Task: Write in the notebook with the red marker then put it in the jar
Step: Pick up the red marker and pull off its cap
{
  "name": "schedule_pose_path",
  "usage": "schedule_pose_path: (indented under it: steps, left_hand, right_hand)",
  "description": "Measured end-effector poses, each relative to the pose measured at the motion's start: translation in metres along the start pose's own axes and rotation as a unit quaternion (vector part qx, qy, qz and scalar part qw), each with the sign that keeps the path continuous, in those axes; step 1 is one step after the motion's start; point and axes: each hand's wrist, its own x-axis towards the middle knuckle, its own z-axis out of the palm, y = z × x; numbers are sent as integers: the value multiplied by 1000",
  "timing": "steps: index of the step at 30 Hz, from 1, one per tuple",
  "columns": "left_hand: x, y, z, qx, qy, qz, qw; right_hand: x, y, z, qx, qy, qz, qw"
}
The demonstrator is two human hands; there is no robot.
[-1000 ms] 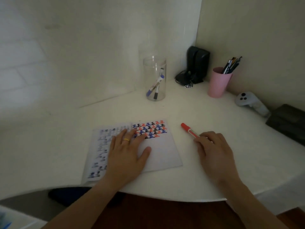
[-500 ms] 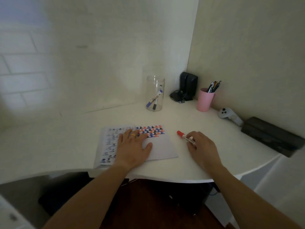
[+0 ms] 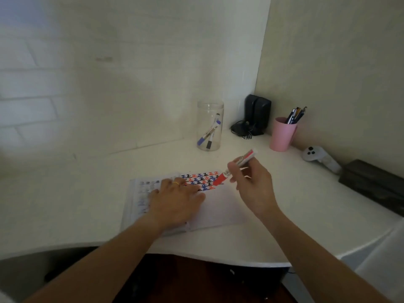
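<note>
An open notebook (image 3: 220, 209) lies on the white desk (image 3: 87, 204), its right page carrying rows of red, blue and black marks at the top. My left hand (image 3: 175, 202) rests flat on it, fingers spread, a ring on one finger. My right hand (image 3: 251, 182) holds the red marker (image 3: 235, 168) lifted off the desk, its red cap on and pointing down-left over the page's top right corner. A clear glass jar (image 3: 209, 125) stands behind the notebook with two markers inside.
A pink cup (image 3: 282, 134) of pens stands right of the jar, with black speakers (image 3: 256, 112) in the corner. A white controller (image 3: 319, 158) and a dark box (image 3: 373, 184) lie along the right wall. The desk's curved front edge is near my arms.
My right hand has closed on the red marker and lifted it off the desk toward the page. The left hand stays on the notebook. The camera has shifted.
</note>
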Motion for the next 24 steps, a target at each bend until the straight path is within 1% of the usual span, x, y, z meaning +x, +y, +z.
schedule_pose_path:
  steps: [2,4,7,9,11,12,14,17,20,24]
  left_hand:
    - [20,-16,-13,-8,-14,31,999]
    - [47,-32,-22,-65,13,56,996]
    - [81,-44,-27,-138,71,68,986]
    - [91,-44,-28,-186,94,99,973]
    - [90,-40,-25,-223,96,137,960]
    - [89,-38,-21,-233,104,154,954]
    - [84,-37,-14,-238,133,184,944]
    - [82,-36,-11,-208,185,227,933]
    - [83,-33,-13,-201,220,266,917]
    - [79,-30,-10,-149,179,297,926]
  right_hand:
    - [20,-2,13,109,-47,119,986]
    - [38,4,21,165,-98,199,961]
    - [56,15,33,199,-141,248,938]
    - [62,23,39,270,-132,257,919]
    - [63,28,39,330,-126,250,902]
    - [65,32,39,340,-132,237,901]
    - [66,37,38,338,-143,202,908]
    - [64,38,42,331,-156,150,919]
    - [58,36,48,320,-160,119,926]
    - [54,32,53,307,-147,88,936]
